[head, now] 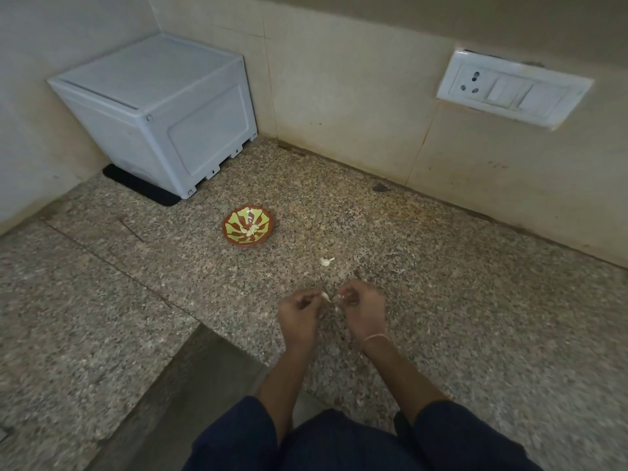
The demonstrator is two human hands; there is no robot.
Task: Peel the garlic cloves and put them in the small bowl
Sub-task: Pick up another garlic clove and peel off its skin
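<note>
A small red and yellow patterned bowl [248, 226] sits on the speckled granite counter [441, 283], with a few pale peeled cloves [251, 230] inside. My left hand [299, 312] pinches a white garlic clove [325, 296] at its fingertips. My right hand [364, 309] is close beside it, fingers curled, pinching a small pale bit that looks like skin [341, 296]. Another garlic piece [326, 261] lies on the counter between my hands and the bowl.
A white plastic box [159, 110] on a black mat stands in the back left corner. A tiled wall with a white socket and switch plate [513, 88] runs along the back. The counter edge drops away at the lower left.
</note>
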